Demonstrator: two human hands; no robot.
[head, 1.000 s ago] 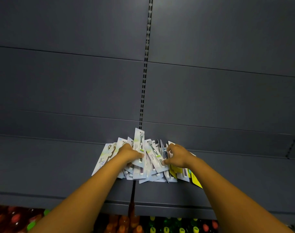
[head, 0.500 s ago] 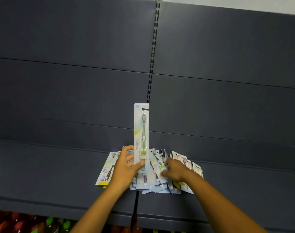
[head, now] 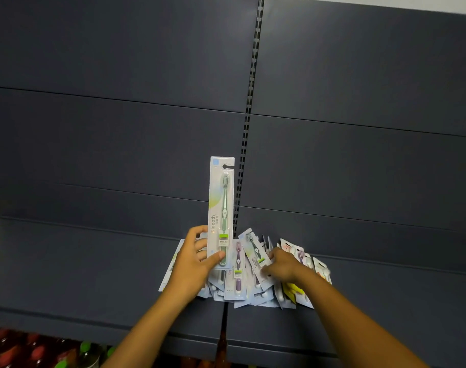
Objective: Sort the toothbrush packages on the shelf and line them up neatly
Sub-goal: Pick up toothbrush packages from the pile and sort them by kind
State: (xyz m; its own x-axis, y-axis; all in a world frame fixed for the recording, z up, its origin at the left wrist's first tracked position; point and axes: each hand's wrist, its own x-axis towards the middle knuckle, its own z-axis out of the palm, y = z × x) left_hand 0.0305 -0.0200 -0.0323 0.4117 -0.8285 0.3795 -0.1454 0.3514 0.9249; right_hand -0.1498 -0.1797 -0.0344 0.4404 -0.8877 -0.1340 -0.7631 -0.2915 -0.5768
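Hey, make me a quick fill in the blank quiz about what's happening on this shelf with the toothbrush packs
1. The left hand holds a green toothbrush package standing ____.
2. The right hand rests on the ____ of packages.
3. The packages lie on a dark grey ____.

Missing words: upright; pile; shelf

My left hand (head: 193, 264) holds a pale white-and-green pack (head: 221, 208) with a green brush. The pile (head: 253, 277) shows white, purple and yellow. The shelf (head: 80, 266) is dark grey.

The left hand (head: 193, 261) is now holding one green toothbrush package (head: 221, 208) upright, lifted clear above the pile (head: 253, 282).
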